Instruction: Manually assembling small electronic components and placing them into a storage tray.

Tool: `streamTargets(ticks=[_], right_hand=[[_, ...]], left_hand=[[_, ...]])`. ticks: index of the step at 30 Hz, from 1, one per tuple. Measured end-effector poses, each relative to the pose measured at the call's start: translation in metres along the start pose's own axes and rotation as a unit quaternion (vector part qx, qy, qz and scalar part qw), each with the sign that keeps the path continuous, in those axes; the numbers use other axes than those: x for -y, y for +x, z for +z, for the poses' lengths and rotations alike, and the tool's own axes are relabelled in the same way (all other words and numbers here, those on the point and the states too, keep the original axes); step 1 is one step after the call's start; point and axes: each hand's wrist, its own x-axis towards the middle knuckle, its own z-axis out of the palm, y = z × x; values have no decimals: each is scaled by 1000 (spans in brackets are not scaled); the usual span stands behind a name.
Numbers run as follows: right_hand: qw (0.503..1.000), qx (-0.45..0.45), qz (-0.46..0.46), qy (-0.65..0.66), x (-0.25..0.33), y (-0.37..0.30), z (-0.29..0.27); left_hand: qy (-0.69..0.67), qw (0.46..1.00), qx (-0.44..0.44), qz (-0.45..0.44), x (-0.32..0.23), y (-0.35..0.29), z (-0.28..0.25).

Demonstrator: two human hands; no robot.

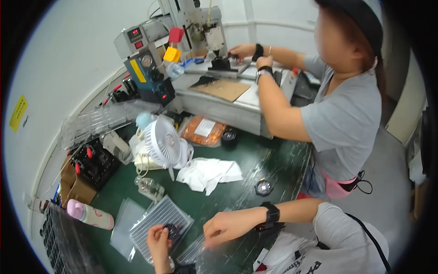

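Observation:
My left hand (158, 246) pinches a small black plastic part (172, 231) between thumb and fingers. It is over a sheet with narrow grey stripes (155, 214), which lies on the green table. To its right, my right hand (228, 227) reaches in, a black band on its wrist. Its fingers are curled together and point down beside a smaller striped strip (191, 249). The fingertips are slightly blurred, so anything small between them is not visible. Clear plastic sheets (125, 228) lie to the left of the striped sheet.
A white fan (163, 142), white cloth (210, 176), clear glass bottle (149, 188) and pink-capped bottle (90, 214) stand or lie on the table (255, 155). A round black part (263, 186) lies to the right. Beyond, a co-worker (346, 100) handles parts at a bench machine (223, 105).

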Motion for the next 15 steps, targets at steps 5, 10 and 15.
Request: streamTargets(ticks=[5,10,15], right_hand=[[981,-151,61,-104,5,-73,-40],[920,-138,250,-268,-18,-128,-83],[914,-105,250,-303,-35,-130,-79]], left_hand=[[83,991,10,109,6,6,-8],[265,934,-52,233,-23,-3,4],[165,965,40,201,-42,-29,32]])
